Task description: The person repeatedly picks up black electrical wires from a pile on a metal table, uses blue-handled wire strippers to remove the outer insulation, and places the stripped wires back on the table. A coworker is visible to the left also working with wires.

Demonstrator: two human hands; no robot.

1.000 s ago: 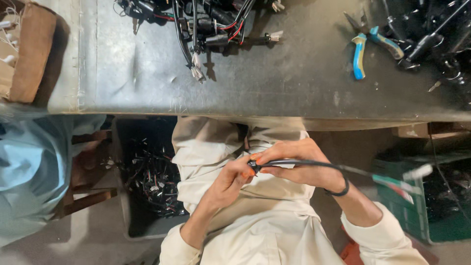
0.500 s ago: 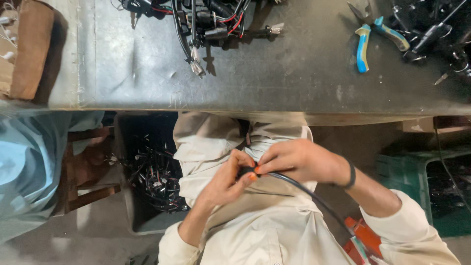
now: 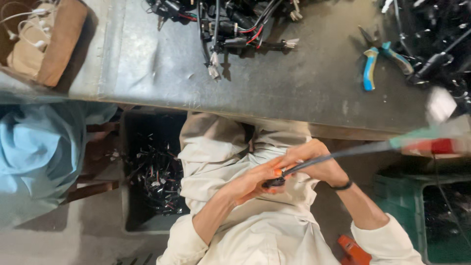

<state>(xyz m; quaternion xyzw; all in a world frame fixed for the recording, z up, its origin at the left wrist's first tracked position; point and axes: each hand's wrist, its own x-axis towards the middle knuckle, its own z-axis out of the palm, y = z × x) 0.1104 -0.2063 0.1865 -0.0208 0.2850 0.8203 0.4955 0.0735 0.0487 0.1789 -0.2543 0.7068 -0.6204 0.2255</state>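
Observation:
Both of my hands are over my lap, below the edge of the grey metal table [image 3: 147,73]. My left hand [image 3: 250,185] pinches the near end of a black cable [image 3: 343,153], where a small orange piece and a dark connector show. My right hand [image 3: 314,159] closes around the same cable just behind that end. The cable runs right and slightly up to a blurred free end [image 3: 429,142] with green, red and white parts. A dark band sits on my right wrist.
Blue-handled pliers [image 3: 370,73] lie on the table at the right. Tangles of black wiring [image 3: 235,24] fill its far side. A cardboard box [image 3: 54,44] stands at top left. Below are a bin of black wires [image 3: 157,176], a green crate [image 3: 441,216] and a person in light blue [image 3: 34,157].
The cable's free end has swung from low at my right up to table-edge height. My hands have stayed over my lap, still holding the near end.

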